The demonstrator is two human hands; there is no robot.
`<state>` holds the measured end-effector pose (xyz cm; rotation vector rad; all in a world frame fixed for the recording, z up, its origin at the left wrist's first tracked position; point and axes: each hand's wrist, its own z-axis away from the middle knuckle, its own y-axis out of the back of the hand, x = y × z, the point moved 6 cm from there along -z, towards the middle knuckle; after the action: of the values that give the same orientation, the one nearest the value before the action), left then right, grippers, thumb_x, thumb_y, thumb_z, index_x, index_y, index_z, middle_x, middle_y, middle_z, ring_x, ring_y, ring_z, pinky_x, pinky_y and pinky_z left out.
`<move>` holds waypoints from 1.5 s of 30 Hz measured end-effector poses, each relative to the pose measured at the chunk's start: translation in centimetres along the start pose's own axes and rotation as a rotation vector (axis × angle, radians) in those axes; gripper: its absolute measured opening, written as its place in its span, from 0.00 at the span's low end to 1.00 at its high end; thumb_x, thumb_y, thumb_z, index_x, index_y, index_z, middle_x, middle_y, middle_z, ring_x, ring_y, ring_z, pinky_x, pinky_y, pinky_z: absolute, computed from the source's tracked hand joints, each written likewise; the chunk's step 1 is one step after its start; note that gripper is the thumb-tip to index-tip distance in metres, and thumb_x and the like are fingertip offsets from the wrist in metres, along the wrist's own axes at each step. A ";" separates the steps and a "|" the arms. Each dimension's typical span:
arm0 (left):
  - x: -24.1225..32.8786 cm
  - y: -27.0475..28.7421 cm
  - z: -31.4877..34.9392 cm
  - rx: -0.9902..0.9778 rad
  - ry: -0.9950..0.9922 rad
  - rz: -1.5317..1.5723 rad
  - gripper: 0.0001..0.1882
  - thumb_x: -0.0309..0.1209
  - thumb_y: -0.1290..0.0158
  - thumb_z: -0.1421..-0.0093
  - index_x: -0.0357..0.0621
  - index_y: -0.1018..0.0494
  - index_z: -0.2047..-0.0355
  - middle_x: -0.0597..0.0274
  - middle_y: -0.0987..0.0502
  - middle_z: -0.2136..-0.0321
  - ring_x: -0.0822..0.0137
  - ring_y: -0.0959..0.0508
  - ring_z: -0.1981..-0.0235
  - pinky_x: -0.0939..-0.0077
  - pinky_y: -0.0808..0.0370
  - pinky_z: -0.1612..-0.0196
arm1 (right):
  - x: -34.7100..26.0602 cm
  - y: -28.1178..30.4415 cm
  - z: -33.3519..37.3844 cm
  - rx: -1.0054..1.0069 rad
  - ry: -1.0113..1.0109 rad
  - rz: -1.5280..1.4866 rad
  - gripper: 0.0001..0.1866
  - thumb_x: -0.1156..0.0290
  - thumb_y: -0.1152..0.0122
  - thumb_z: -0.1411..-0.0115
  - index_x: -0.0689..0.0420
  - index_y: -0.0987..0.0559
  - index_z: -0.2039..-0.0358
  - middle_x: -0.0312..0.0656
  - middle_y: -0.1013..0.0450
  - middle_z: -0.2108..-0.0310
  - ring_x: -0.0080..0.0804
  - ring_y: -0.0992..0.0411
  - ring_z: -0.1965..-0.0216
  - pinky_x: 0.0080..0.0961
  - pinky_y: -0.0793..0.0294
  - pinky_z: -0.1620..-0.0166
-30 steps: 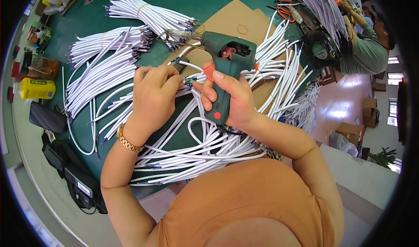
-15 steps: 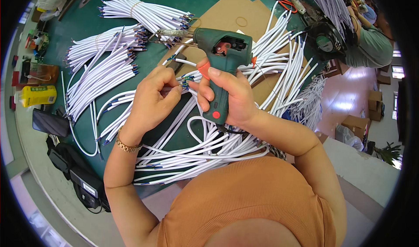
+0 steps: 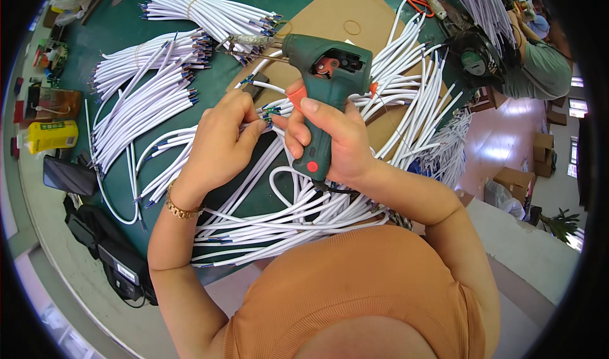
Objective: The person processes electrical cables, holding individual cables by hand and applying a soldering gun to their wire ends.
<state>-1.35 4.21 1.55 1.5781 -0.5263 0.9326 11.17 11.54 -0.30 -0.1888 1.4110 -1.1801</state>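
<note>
My right hand (image 3: 346, 140) is closed around the handle of a dark green soldering gun (image 3: 333, 58), a finger at its red trigger (image 3: 296, 97). The metal tip (image 3: 254, 40) points left, over the ends of the bundled cables. My left hand (image 3: 222, 137) is held just left of the handle, thumb and fingers curled together. Beside those fingertips sit stripped cable ends (image 3: 269, 113) with blue and green wires. What the fingers pinch is hidden. White cables (image 3: 298, 229) lie in loose loops below both hands.
Bundles of white cables (image 3: 143, 115) lie on the green table (image 3: 120, 16) at left. Cardboard (image 3: 330, 10) lies behind the gun. At left stand a yellow bottle (image 3: 51, 136) and a phone-like black slab (image 3: 71, 176). Another person's sleeve (image 3: 545, 67) shows at far right, near a black fan (image 3: 472, 61).
The soldering gun has shifted slightly up and right relative to the table. My left fingers have changed their curl a little, staying beside the cable ends. The view has drifted slightly.
</note>
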 end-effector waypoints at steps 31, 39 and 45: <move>0.0 -0.8 0.9 0.100 -0.093 -0.163 0.06 0.25 0.48 0.46 0.43 0.36 0.73 0.57 0.33 0.74 0.56 0.32 0.72 0.65 0.43 0.67 | -5.8 3.4 10.8 -0.128 -0.155 0.794 0.15 0.74 0.44 0.43 0.61 0.31 0.55 0.35 0.30 0.76 0.21 0.31 0.77 0.20 0.31 0.72; 0.0 -0.8 0.9 0.122 -0.133 -0.165 0.07 0.24 0.48 0.48 0.43 0.36 0.73 0.57 0.33 0.75 0.56 0.32 0.72 0.65 0.44 0.67 | -5.2 4.0 10.9 -0.121 -0.223 0.795 0.12 0.72 0.43 0.42 0.59 0.28 0.58 0.35 0.30 0.76 0.22 0.31 0.75 0.21 0.30 0.70; 0.0 -0.9 0.9 0.136 -0.152 -0.166 0.07 0.24 0.48 0.50 0.43 0.36 0.74 0.58 0.34 0.75 0.56 0.33 0.73 0.65 0.44 0.68 | -5.2 4.6 11.2 -0.084 -0.184 0.949 0.07 0.72 0.40 0.45 0.58 0.24 0.66 0.36 0.27 0.73 0.29 0.28 0.72 0.27 0.29 0.69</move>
<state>-0.44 3.54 0.98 1.7966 -0.4362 0.7396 24.05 11.61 2.50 0.2909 1.1592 -0.3072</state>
